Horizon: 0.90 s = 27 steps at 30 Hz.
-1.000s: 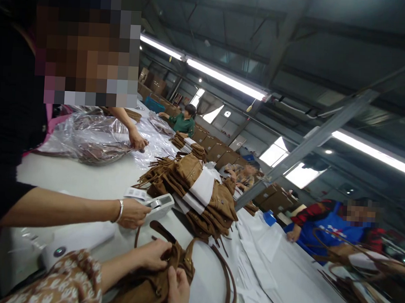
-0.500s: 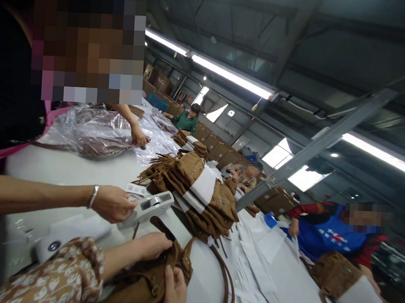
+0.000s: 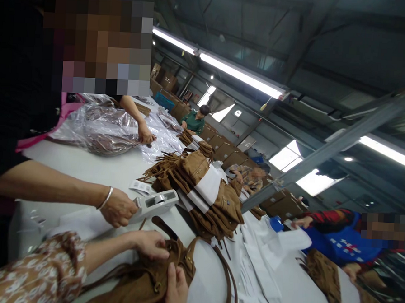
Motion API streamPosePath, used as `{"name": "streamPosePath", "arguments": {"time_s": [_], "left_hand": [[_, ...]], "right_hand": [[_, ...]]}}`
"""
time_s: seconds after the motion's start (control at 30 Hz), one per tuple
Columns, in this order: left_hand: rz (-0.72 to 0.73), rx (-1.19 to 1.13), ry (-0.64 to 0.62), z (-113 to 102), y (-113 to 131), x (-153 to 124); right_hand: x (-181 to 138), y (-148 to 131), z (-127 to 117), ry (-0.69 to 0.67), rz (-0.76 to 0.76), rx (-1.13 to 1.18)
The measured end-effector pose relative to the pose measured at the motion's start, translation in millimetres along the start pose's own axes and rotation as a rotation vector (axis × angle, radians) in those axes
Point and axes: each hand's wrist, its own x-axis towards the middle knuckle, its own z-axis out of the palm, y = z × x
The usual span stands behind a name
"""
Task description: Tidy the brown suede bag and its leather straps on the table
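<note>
At the bottom centre of the head view, the person's left hand [image 3: 150, 245] lay on the top edge of a brown suede bag [image 3: 155, 275], its fingers pinched closed on the material near the strap ring, and the right hand [image 3: 176, 289] came up from the lower edge with the thumb pressed on the same bag, gripping it; how the other fingers were curled I cannot tell, because the frame cut them off. The bag rested on the white table [image 3: 96, 168], with its dark straps [image 3: 228, 279] looping to the right. Just above it, at the middle left, a co-worker's hand [image 3: 118, 208] with a bracelet held a white tagging gun [image 3: 155, 203], whose nose pointed toward a pile of the same brown bags [image 3: 203, 192] wrapped with white paper. A small paper tag [image 3: 140, 187] lay beside the gun. Farther, in the upper left, another person's hand [image 3: 145, 135] pressed on clear plastic wrapping [image 3: 101, 130]. On the right, a person in a blue apron [image 3: 336, 242] reached over white sheets. As a judgement, the tagging gun was very near the left hand, so a finger could be pricked if both moved together; also the loose straps could catch on the pile and pull it down.
</note>
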Motion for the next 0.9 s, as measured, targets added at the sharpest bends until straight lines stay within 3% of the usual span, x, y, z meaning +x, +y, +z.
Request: {"name": "streamPosePath", "arguments": {"time_s": [0.13,0.33,0.4,0.47,0.57,0.67,0.77,0.83,0.9], "left_hand": [[0.0,0.182,-0.151,-12,8,-44],[-0.045,0.268,-0.148,-28,27,-65],[-0.055,0.297,-0.021,-37,32,-65],[-0.056,0.369,0.168,-45,38,-68],[-0.006,0.513,0.44,-53,47,-79],[0.029,0.353,0.572,-50,46,-95],[-0.108,-0.003,0.39,-37,33,-109],[-0.201,-0.117,0.238,-24,21,-115],[-0.219,-0.234,0.165,-11,11,-118]], "right_hand": [[-2,-5,1,0.0,0.015,0.011],[-10,-7,4,-0.041,0.138,0.258],[-10,-5,4,-0.039,0.171,0.345],[-6,-3,1,0.009,0.089,0.314],[5,-10,-8,0.034,-0.256,0.017],[13,-38,-14,-0.082,-0.555,-0.34],[11,-82,-9,-0.244,-0.607,-0.648],[6,-109,0,-0.334,-0.575,-0.815],[0,-128,12,-0.403,-0.55,-0.931]]}}
